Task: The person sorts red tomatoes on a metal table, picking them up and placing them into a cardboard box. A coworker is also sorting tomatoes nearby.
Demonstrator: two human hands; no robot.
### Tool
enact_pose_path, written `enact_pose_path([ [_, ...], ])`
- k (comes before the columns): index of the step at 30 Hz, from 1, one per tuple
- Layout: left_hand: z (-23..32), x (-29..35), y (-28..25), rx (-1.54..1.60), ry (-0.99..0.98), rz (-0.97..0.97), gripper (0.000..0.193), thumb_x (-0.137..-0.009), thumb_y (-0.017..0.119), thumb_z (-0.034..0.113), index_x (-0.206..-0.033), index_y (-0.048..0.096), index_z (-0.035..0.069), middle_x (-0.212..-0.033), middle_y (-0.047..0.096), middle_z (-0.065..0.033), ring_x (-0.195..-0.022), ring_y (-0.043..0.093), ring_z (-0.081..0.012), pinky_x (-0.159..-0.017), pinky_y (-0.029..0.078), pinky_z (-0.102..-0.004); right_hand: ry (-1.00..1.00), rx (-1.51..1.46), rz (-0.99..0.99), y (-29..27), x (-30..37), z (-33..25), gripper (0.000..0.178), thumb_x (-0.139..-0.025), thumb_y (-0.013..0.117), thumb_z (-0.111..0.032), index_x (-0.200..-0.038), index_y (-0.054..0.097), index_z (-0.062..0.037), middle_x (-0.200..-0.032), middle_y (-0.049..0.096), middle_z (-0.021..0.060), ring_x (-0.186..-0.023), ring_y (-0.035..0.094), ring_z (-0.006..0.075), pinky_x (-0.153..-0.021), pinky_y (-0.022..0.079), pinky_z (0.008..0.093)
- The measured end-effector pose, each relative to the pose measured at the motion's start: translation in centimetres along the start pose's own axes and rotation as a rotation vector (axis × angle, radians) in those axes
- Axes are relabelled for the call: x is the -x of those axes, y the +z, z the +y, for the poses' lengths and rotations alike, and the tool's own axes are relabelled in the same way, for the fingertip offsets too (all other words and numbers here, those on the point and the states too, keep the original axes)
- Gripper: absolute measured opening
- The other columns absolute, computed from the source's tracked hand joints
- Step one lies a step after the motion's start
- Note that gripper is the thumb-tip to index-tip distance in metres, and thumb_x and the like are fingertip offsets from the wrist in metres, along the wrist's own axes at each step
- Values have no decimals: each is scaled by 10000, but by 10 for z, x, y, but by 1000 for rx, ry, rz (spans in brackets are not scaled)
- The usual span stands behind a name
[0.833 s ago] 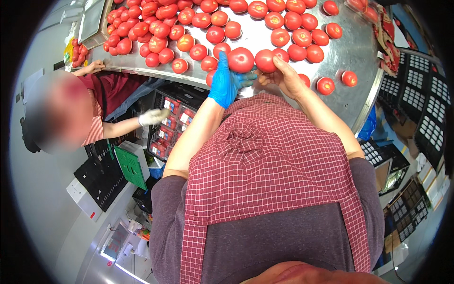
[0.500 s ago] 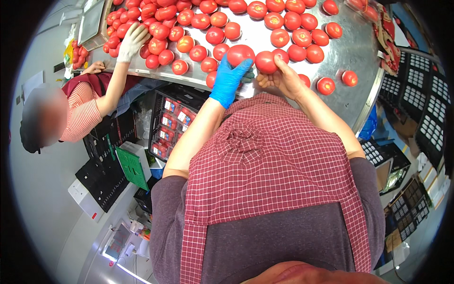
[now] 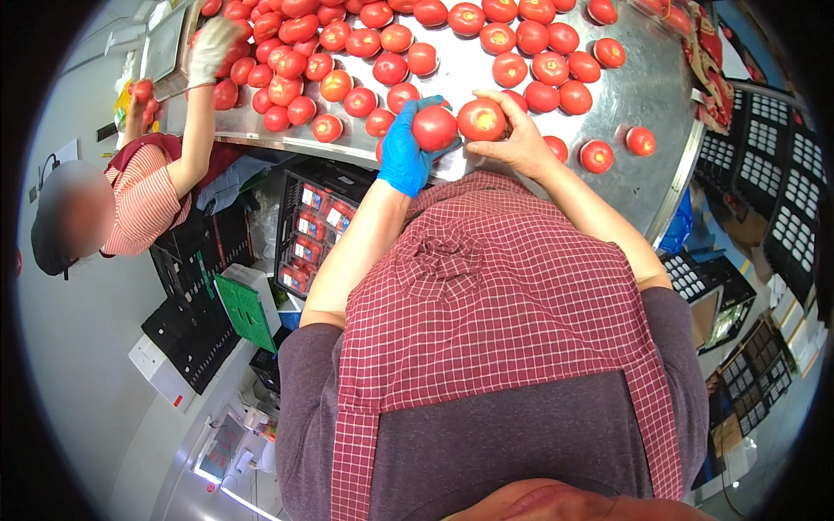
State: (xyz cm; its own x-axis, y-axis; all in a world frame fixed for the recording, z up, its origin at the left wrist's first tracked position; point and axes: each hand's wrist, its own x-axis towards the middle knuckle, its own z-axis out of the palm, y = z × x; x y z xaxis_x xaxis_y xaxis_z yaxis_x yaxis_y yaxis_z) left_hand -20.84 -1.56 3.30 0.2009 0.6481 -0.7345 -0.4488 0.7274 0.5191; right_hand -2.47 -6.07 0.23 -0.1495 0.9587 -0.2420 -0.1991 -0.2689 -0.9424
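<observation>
My left hand [image 3: 407, 149], in a blue glove, is closed around a large red tomato [image 3: 434, 128]. Bare-skinned, my right hand [image 3: 519, 139] grips another tomato [image 3: 481, 120], its stem end showing and my thumb under its lower edge. The two held tomatoes are side by side, almost touching, above the near edge of the metal table [image 3: 621, 195]. Many loose tomatoes lie beyond my hands; a few sit right of my right hand, among them one tomato [image 3: 597, 156] near the table's edge.
To the left, a co-worker's white-gloved hand [image 3: 211, 50] is over the tomato heap; their other hand holds a tomato [image 3: 142, 89]. Below the table stands a black crate [image 3: 291, 221] of packed tomatoes. Black trays [image 3: 764, 143] are stacked at the right.
Both my hands have turned the tomatoes; the left one's tomato came lower, the right one's now shows its stem end. The co-worker's gloved hand moved up and left, their other hand rose with a tomato.
</observation>
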Motion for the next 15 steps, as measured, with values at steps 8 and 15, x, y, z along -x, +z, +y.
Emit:
enact_pose_path([
  [8, -8, -4, -12, -421, -33, -110, 467, -951, 533, 397, -1205, 569, 7, -1178, 594, -117, -1047, 583, -180, -885, 497, -315, -105, 199, -8, 1, -2, -3, 713, -716, 821, -180, -1335, 480, -84, -1269, 528, 100, -1168, 525, 206, -996, 441, 341],
  [15, -4, -5, -18, -611, -29, -335, 540, -926, 611, 332, -1348, 464, 28, -1247, 555, -86, -1118, 544, -149, -935, 468, -284, -55, 185, -107, 11, -14, -6, 482, -928, 595, -322, -1326, 510, -66, -1267, 559, 115, -1191, 519, 211, -1012, 404, 348],
])
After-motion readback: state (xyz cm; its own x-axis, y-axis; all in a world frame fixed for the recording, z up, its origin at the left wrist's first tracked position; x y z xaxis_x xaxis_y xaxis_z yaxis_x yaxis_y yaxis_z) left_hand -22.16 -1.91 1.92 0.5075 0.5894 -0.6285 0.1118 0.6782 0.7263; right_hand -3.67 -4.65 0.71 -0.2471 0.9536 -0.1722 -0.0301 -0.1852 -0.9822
